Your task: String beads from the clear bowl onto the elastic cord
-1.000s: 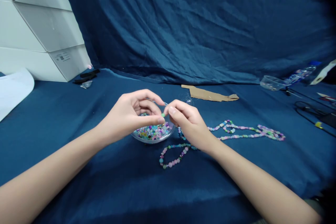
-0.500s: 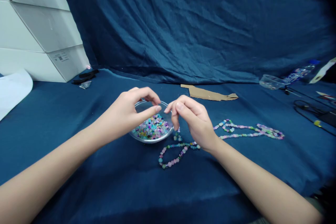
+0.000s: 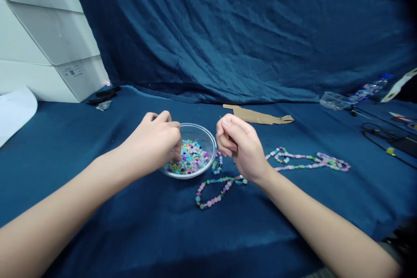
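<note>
A clear round bowl (image 3: 204, 129) holds many small pastel beads (image 3: 192, 158). My left hand (image 3: 159, 141) reaches over the bowl's left side, its fingers bent down among the beads; whether a bead is between the fingertips is hidden. Just right of the rim, my right hand (image 3: 239, 145) is raised with thumb and fingers pinched together. What it pinches is too small to make out. Below and behind that hand runs a long string of beads (image 3: 213, 201), with a loop in front and more lengths stretching away to the right.
Behind the hands lies a torn cardboard piece (image 3: 259, 116). At the right are a plastic tub (image 3: 334, 101), a bottle (image 3: 369, 90) and black cables (image 3: 379, 134). White boxes (image 3: 78, 76) are stacked at the left. Blue cloth (image 3: 146, 226) covers the table and back.
My left hand has dipped from above the bowl's rim down to the beads, its fingers curling. My right hand has closed its fingers more tightly, staying right of the bowl.
</note>
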{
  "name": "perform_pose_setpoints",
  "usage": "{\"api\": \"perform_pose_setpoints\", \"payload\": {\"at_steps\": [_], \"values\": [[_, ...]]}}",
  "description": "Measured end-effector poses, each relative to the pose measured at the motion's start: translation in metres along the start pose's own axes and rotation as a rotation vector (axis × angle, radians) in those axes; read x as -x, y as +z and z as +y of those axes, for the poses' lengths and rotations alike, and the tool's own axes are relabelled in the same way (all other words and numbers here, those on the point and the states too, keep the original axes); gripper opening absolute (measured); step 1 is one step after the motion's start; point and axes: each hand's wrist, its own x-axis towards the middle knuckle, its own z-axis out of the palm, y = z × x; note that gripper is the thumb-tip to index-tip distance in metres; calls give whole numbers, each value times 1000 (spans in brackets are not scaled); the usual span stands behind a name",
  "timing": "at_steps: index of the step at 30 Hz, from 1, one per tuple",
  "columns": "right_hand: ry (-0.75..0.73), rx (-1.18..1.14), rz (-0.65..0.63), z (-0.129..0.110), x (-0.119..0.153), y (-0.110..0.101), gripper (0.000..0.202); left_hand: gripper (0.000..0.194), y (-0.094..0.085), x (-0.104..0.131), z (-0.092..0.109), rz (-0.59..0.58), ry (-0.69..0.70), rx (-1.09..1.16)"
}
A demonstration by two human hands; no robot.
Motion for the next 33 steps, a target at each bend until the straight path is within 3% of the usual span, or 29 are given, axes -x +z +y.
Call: {"api": "perform_pose_setpoints", "payload": {"at_steps": [3,6,9,12,18,26,33], "values": [[22,65,-11,0,0,-1,31,10,0,3,2,147,-4,78],[-33,225,-14,-1,2,-2,31,10,-3,7,5,320,7,437],[-127,387,-68,-2,5,-1,32,17,-6,11,11,310,-9,932],[-169,450,-122,-3,9,0,35,16,-6,13,16,317,-10,1176],[-273,498,-45,-1,11,-2,34,16,2,11,17,367,79,1307],[-415,723,-56,1,13,3,24,16,3,11,17,324,69,1348],[-513,785,-28,2,12,4,20,19,3,11,17,325,77,1363]]}}
